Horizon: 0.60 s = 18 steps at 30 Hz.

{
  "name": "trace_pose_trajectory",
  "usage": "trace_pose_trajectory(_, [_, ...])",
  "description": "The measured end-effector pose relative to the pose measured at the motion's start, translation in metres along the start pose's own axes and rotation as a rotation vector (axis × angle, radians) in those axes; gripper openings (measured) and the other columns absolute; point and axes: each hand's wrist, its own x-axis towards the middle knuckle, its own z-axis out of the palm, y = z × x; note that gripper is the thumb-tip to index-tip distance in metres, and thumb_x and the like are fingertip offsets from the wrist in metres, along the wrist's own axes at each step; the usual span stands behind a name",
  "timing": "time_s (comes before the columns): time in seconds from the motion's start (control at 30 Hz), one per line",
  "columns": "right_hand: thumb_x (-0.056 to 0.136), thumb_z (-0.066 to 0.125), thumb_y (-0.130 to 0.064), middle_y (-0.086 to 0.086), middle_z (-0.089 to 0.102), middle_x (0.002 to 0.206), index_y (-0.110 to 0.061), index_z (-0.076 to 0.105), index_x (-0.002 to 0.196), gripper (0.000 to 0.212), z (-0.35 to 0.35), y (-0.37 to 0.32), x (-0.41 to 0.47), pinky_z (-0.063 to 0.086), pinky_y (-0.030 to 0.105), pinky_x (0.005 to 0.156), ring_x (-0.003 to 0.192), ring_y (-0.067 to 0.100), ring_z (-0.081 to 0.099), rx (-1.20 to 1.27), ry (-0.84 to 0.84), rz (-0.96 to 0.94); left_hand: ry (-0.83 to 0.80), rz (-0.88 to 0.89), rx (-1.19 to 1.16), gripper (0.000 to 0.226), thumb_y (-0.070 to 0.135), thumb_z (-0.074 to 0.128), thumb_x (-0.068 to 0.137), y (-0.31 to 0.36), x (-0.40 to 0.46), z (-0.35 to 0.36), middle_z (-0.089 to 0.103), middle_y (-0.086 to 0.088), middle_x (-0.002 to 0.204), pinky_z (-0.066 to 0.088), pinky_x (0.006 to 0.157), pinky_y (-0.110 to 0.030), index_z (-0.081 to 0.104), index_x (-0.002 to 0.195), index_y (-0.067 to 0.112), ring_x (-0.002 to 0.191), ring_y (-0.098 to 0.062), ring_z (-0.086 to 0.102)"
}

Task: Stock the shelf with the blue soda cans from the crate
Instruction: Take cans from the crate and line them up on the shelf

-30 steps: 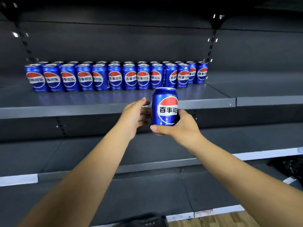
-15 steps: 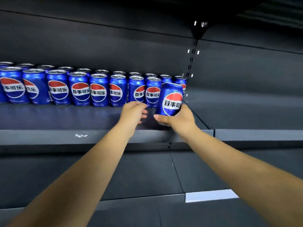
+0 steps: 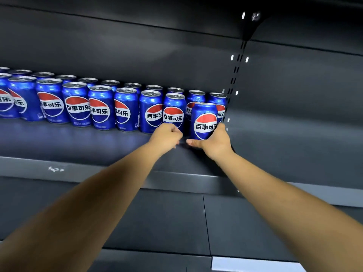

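Observation:
My right hand [image 3: 213,143] grips a blue soda can [image 3: 203,119] from below and behind, upright, at the right end of the shelf board [image 3: 78,146], just in front of the rows. Two rows of several blue cans [image 3: 102,107] stand along the back of that shelf. My left hand [image 3: 167,135] is a loose fist holding nothing, right in front of the can second from the right in the front row [image 3: 173,110]. The crate is out of view.
A slotted upright post [image 3: 236,75] divides this bay from a bare shelf section [image 3: 294,138] on the right. The shelf's front lip [image 3: 98,173] runs under my forearms. Lower dark shelves [image 3: 157,222] lie below.
My right hand has carried the can up and forward from below the shelf edge to the right end of the rows. My left hand followed and curled into a fist.

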Motion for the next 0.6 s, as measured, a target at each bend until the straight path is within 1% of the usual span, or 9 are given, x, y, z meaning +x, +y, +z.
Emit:
trace_pose_trajectory(0.07, [0.064,0.087,-0.02,0.001,0.051,0.11,-0.004,0.037,0.118,0.075,0.003,0.0,0.008,0.039,0.022,0.08,0.096,0.014,0.048,-0.002,-0.012,-0.002,0.005,0.002,0.036,0.012,0.012,0.05,0.088,0.003,0.005,0.001,0.061,0.0,0.068,0.038,0.047,-0.019,0.06,0.081,0.012,0.055,-0.013,0.054])
trace_pose_trajectory(0.13, [0.064,0.088,-0.022,0.006,0.055,0.118,-0.005,0.037,0.118,0.076,0.007,0.001,0.016,0.04,0.023,0.081,0.101,0.018,0.051,-0.004,0.005,0.001,0.021,0.012,0.032,0.014,0.01,0.048,0.09,0.003,0.007,0.002,0.061,-0.002,0.067,0.035,0.04,-0.013,0.061,0.086,0.008,0.055,-0.012,0.053])
trace_pose_trajectory(0.17, [0.064,0.088,-0.024,0.007,0.055,0.121,-0.005,0.037,0.119,0.077,0.009,0.001,0.02,0.041,0.025,0.082,0.106,0.02,0.053,-0.009,0.01,0.004,0.028,0.02,0.031,0.015,0.009,0.047,0.091,0.002,0.008,0.003,0.061,-0.003,0.065,0.036,0.039,-0.012,0.061,0.086,0.007,0.055,-0.012,0.054])
trace_pose_trajectory(0.23, [0.064,0.087,-0.027,0.007,0.054,0.123,-0.007,0.036,0.121,0.079,0.012,0.002,0.027,0.042,0.028,0.085,0.112,0.022,0.053,-0.031,0.005,0.007,0.036,0.037,0.038,0.017,0.009,0.046,0.091,-0.001,0.008,0.004,0.062,-0.003,0.062,0.039,0.046,-0.016,0.061,0.085,0.007,0.057,-0.013,0.056])
trace_pose_trajectory(0.33, [0.064,0.087,-0.029,0.007,0.055,0.124,-0.008,0.036,0.123,0.08,0.016,0.002,0.035,0.044,0.032,0.089,0.114,0.024,0.054,-0.076,-0.007,0.002,0.048,0.038,0.014,0.018,0.009,0.046,0.092,-0.004,0.012,0.005,0.062,-0.003,0.06,0.044,0.057,-0.021,0.062,0.085,0.006,0.056,-0.013,0.056])
trace_pose_trajectory(0.4, [0.064,0.087,-0.03,0.007,0.055,0.124,-0.008,0.036,0.123,0.081,0.018,0.002,0.041,0.045,0.034,0.091,0.114,0.025,0.054,-0.094,-0.01,0.002,0.057,0.029,0.012,0.018,0.009,0.046,0.092,-0.005,0.014,0.006,0.062,-0.003,0.06,0.044,0.058,-0.022,0.063,0.086,0.004,0.055,-0.013,0.055])
trace_pose_trajectory(0.5, [0.064,0.087,-0.029,0.008,0.055,0.125,-0.009,0.031,0.125,0.085,0.023,0.003,0.048,0.046,0.04,0.096,0.114,0.029,0.054,-0.097,-0.013,0.019,0.048,0.024,0.048,0.019,0.012,0.045,0.093,-0.005,0.018,0.006,0.063,-0.002,0.062,0.04,0.053,-0.022,0.063,0.087,0.006,0.053,-0.012,0.053])
trace_pose_trajectory(0.53, [0.063,0.088,-0.027,0.008,0.055,0.124,-0.01,0.029,0.124,0.086,0.025,0.005,0.049,0.046,0.042,0.096,0.114,0.03,0.054,-0.083,-0.005,0.018,0.041,0.029,0.067,0.019,0.013,0.045,0.093,-0.006,0.02,0.006,0.063,-0.001,0.063,0.043,0.055,-0.023,0.063,0.086,0.008,0.053,-0.012,0.053])
trace_pose_trajectory(0.6, [0.061,0.089,-0.024,0.007,0.055,0.121,-0.011,0.027,0.12,0.086,0.028,0.008,0.053,0.045,0.044,0.098,0.113,0.031,0.054,-0.061,0.012,0.007,0.056,0.055,0.146,0.019,0.015,0.046,0.091,-0.008,0.022,0.008,0.063,0.001,0.064,0.05,0.065,-0.029,0.063,0.083,0.012,0.06,-0.015,0.057])
